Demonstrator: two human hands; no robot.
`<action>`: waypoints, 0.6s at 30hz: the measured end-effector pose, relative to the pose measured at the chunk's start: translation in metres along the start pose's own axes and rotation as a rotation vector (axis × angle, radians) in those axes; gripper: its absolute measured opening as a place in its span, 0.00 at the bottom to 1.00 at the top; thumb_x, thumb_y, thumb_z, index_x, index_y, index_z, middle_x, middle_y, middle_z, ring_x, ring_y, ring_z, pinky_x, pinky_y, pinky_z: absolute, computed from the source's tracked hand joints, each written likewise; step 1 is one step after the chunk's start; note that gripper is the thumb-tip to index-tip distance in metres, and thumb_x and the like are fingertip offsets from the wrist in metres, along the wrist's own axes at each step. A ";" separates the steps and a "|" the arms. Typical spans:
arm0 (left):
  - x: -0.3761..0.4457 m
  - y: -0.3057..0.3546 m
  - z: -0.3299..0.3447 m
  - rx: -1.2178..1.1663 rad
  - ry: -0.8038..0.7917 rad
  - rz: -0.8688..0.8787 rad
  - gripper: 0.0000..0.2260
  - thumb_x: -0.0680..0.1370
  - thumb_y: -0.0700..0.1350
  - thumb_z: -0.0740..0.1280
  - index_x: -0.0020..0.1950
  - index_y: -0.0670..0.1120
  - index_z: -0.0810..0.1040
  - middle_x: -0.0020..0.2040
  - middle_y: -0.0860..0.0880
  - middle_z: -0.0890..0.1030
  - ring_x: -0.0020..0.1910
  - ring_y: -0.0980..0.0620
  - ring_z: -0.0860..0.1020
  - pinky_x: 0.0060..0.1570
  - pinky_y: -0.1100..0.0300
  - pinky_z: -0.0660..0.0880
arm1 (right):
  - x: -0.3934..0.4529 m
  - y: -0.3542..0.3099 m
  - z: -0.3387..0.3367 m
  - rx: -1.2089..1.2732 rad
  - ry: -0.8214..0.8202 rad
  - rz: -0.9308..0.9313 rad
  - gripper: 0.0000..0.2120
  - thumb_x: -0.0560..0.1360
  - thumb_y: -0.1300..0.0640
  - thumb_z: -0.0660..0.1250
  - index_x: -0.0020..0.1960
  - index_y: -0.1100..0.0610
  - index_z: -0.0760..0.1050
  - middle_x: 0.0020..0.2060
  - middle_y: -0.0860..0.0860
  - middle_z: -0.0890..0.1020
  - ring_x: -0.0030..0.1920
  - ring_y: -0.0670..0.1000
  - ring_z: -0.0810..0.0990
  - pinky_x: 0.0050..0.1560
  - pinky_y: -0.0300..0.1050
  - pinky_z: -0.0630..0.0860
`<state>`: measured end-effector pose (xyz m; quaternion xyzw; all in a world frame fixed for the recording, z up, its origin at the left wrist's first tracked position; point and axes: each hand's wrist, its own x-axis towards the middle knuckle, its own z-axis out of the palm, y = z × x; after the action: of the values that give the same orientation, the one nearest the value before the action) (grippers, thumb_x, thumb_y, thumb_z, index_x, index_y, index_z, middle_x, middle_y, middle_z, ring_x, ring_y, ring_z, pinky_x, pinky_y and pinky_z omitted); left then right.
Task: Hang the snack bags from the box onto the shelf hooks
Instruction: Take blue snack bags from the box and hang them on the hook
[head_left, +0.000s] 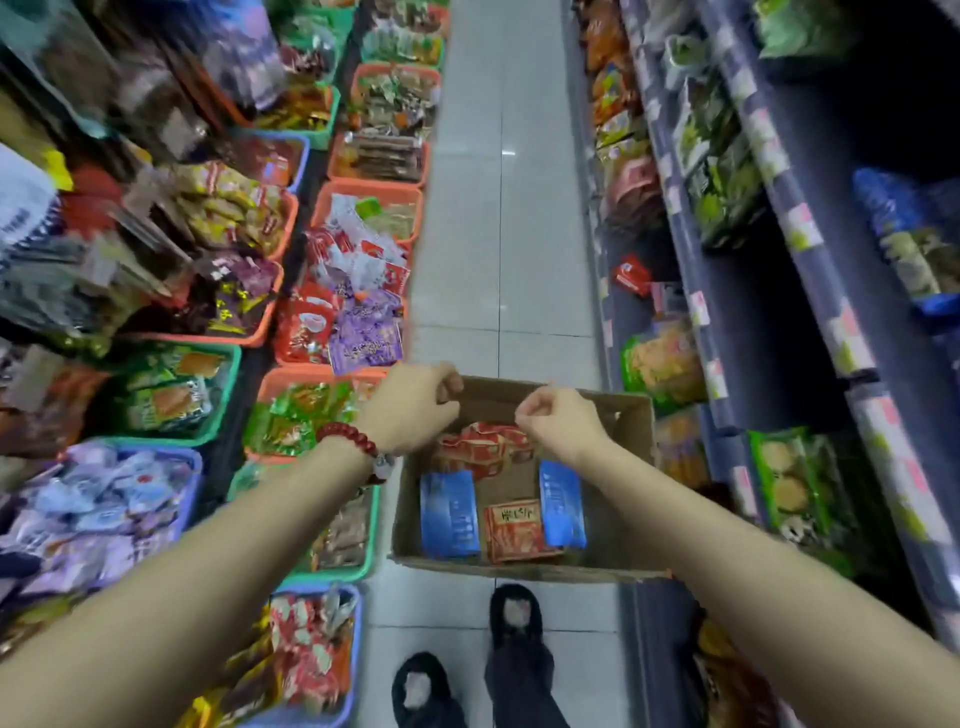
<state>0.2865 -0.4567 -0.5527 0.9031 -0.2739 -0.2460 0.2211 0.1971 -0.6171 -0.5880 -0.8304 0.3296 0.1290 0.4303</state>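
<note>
An open cardboard box (631, 467) stands on the aisle floor in front of my feet. Inside lie two blue snack bags (449, 514) (562, 503), a red bag with printed characters (514, 531) and a crumpled red-orange bag (485, 449). My left hand (410, 408), a red bead bracelet on its wrist, hovers over the box's far left corner with fingers curled. My right hand (558, 421) hovers over the middle of the box, fingers pinched together. Neither hand visibly holds a bag.
Coloured plastic baskets (218, 353) full of snacks line the left side of the aisle. Shelves (727, 364) with packaged goods run along the right. A grey tiled floor (504, 208) stretches ahead. My dark slippers (514, 616) stand just behind the box.
</note>
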 end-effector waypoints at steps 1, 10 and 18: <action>0.012 -0.013 0.018 -0.004 -0.010 -0.009 0.10 0.73 0.39 0.66 0.54 0.42 0.78 0.46 0.45 0.82 0.44 0.48 0.78 0.45 0.62 0.69 | 0.018 0.015 0.012 -0.002 -0.018 0.013 0.06 0.72 0.61 0.67 0.38 0.55 0.80 0.32 0.47 0.79 0.39 0.47 0.76 0.41 0.35 0.70; 0.091 -0.118 0.188 -0.092 -0.084 -0.161 0.09 0.73 0.42 0.66 0.53 0.46 0.79 0.46 0.47 0.83 0.47 0.48 0.80 0.48 0.58 0.74 | 0.146 0.159 0.143 -0.096 -0.169 0.121 0.08 0.74 0.62 0.65 0.47 0.60 0.82 0.49 0.56 0.85 0.54 0.54 0.81 0.49 0.40 0.71; 0.133 -0.163 0.288 -0.133 -0.124 -0.266 0.12 0.76 0.43 0.65 0.59 0.49 0.76 0.51 0.50 0.80 0.50 0.52 0.79 0.53 0.56 0.76 | 0.218 0.252 0.225 -0.106 -0.270 0.188 0.06 0.75 0.62 0.65 0.46 0.58 0.81 0.48 0.55 0.83 0.50 0.53 0.79 0.43 0.37 0.67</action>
<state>0.2835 -0.4908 -0.9075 0.8978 -0.1479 -0.3461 0.2285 0.2100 -0.6367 -0.9894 -0.7925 0.3380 0.2961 0.4124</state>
